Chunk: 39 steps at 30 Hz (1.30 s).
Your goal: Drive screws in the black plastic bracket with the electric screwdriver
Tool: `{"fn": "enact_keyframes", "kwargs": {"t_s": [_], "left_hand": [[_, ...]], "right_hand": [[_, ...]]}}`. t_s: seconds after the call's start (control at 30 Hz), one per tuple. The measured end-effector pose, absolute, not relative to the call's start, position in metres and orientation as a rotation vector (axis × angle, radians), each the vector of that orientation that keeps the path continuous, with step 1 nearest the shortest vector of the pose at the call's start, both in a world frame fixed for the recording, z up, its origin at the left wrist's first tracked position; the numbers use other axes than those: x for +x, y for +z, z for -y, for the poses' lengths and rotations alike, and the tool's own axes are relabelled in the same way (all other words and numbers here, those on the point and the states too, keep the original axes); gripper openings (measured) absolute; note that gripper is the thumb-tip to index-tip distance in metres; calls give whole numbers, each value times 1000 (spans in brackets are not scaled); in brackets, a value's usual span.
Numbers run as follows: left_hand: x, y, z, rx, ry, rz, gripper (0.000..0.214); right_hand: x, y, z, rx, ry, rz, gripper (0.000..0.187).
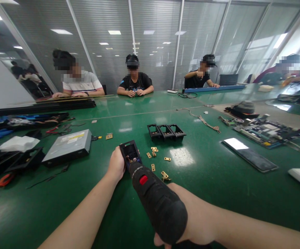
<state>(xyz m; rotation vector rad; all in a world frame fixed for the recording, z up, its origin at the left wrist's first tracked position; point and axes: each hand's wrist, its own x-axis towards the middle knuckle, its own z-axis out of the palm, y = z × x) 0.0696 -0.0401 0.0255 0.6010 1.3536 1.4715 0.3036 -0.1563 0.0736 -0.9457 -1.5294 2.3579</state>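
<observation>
Screwdriver point(160, 204) lengthwise away, toward holder point(129, 152)

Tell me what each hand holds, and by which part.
The left hand grips a small black housing by its near left side. The right hand holds a black electric screwdriver around its thick rear body.

Nothing is reading clearly anywhere on the table. White lettering is running along the black electric screwdriver point(160, 204) just ahead of its red switch point(143, 180), but it is showing only as a blur. The white and yellow label point(73, 137) on the grey disc drive point(61, 152) is appearing too small to make out, as is the blue print on a seated person's black T-shirt point(135, 83).
</observation>
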Motion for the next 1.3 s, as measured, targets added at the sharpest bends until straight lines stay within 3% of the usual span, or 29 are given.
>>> {"fn": "enact_keyframes", "kwargs": {"t_s": [0.63, 1.3], "left_hand": [[70, 29, 40, 611, 1445, -1369, 41], [71, 30, 40, 570, 1450, -1360, 44]], "right_hand": [[305, 71, 157, -932, 2283, 1642, 55], [305, 72, 156, -904, 2262, 1621, 58]]}}
